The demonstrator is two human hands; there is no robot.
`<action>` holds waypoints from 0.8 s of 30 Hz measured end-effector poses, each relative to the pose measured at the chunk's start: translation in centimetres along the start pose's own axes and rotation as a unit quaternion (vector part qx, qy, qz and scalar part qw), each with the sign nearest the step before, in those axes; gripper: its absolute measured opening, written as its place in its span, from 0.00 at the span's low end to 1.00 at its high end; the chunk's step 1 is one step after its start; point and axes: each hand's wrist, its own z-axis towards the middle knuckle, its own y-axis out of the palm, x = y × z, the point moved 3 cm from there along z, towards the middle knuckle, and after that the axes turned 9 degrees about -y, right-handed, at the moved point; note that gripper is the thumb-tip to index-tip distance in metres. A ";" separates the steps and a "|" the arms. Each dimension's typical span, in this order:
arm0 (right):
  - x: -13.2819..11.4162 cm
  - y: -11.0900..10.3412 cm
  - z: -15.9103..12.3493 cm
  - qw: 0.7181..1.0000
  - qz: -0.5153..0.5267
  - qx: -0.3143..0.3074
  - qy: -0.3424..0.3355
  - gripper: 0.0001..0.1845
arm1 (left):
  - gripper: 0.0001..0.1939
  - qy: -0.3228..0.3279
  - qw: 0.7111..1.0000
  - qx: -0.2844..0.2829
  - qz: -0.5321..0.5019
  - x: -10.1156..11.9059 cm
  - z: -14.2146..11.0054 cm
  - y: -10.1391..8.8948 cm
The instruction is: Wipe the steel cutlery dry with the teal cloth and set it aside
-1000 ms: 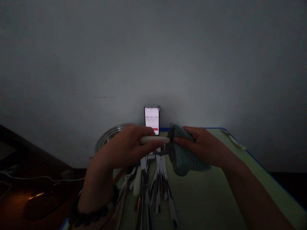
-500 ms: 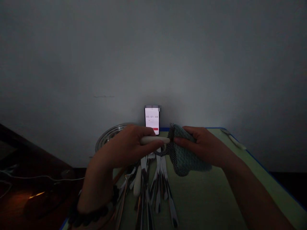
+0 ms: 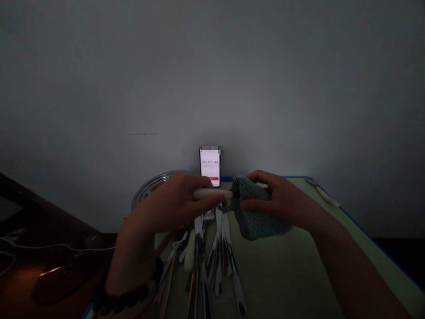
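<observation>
left hand (image 3: 175,199): our grip is closed around a white handle (image 3: 212,194), held level above the cutlery (image 3: 201,248).
right hand (image 3: 283,199): our grip pinches a green cloth (image 3: 262,223) by the handle's right end; we cannot tell what it covers.
cutlery: we see it heaped on the tabletop (image 3: 285,274) below our left hand.
phone (image 3: 210,168): upright behind our hands, showing 00:01:44.

Blue-edged green table (image 3: 282,274): loose cutlery (image 3: 198,232), metal dish (image 3: 141,193), upright phone (image 3: 210,171), white-handled utensil (image 3: 327,196).

Head view, forward-down over table (image 3: 282,274)
</observation>
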 end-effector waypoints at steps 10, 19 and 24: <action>-0.2 0.1 0.2 0.998 -0.056 -0.010 -0.025 0.09 | 0.20 0.005 0.999 -0.004 0.034 0.0 0.1 0.1; 0.5 -0.5 0.4 0.992 -0.120 0.035 -0.019 0.11 | 0.22 -0.006 0.998 -0.031 0.049 -0.5 0.7 0.7; 0.7 -0.3 0.4 0.993 -0.107 0.031 -0.028 0.11 | 0.22 -0.020 0.997 -0.062 0.031 -1.1 0.7 1.0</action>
